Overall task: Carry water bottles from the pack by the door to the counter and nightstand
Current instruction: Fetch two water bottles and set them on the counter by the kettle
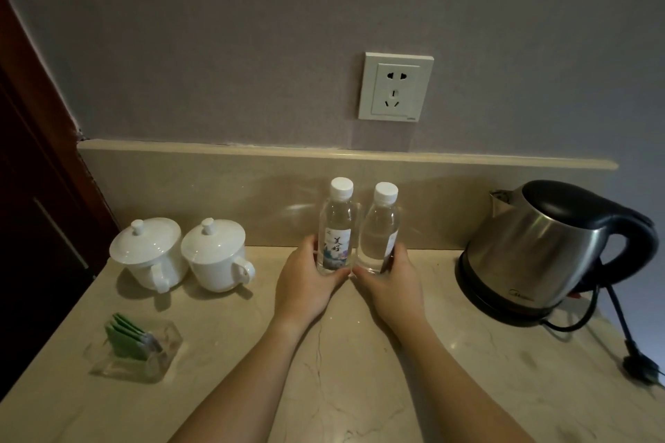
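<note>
Two clear water bottles with white caps, the left bottle and the right bottle, stand upright, side by side and touching, on the beige marble table near its backsplash. The left hand curls around the base of the left bottle; the right hand grasps the right one. Two lidded white cups sit to the left, green sachets in a glass dish nearer the front. A steel kettle stands at right, its plug lying on the table, below a wall socket.
</note>
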